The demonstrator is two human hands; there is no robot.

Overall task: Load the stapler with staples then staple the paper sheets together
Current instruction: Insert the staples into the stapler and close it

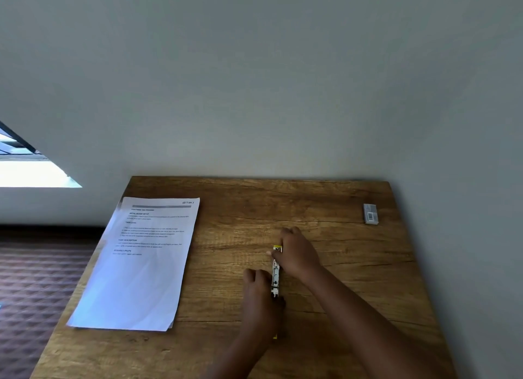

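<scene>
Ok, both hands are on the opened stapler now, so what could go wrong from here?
1. The yellow-ended metal stapler lies opened flat between the left hand and right hand; fingers near the exposed channel could get pinched if it snaps shut.
2. The small grey staple box sits far off near the wooden table's back right corner, so a reach may leave the stapler unsteadied.
3. The white paper stack overhangs the table's left edge and could slide off.

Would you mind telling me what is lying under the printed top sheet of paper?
Under the printed top sheet, edges of further paper sheets peek out at its near right corner. How many, and their printing, is covered.
</scene>
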